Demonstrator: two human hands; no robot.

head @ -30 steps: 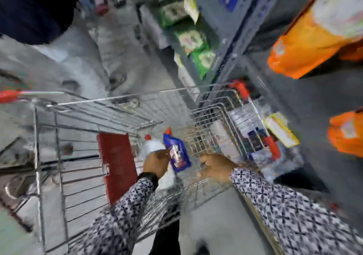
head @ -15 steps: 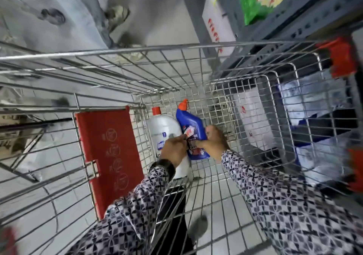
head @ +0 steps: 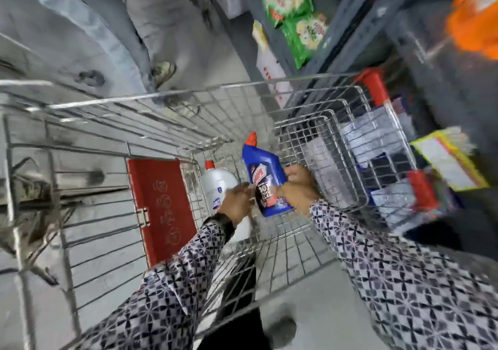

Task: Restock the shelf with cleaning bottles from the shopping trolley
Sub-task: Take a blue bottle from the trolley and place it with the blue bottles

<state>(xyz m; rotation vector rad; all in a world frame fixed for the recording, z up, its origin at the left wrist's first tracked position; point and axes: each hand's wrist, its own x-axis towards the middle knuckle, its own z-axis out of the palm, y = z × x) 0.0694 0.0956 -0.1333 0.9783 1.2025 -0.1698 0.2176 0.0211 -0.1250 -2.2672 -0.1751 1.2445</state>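
The blue bottle (head: 268,179) sits inside the wire trolley (head: 296,101), and we grip it with both hands: our right hand (head: 299,188) wraps its right side, our left hand (head: 235,201) closes on its left edge, both patterned sleeves reaching down. It has a red-orange cap, tilted away from us, and a label too blurred to read fully. Just left stands a white bottle (head: 217,185), beside the red flap (head: 161,204). Shelving with green packets (head: 293,7) rises beyond.
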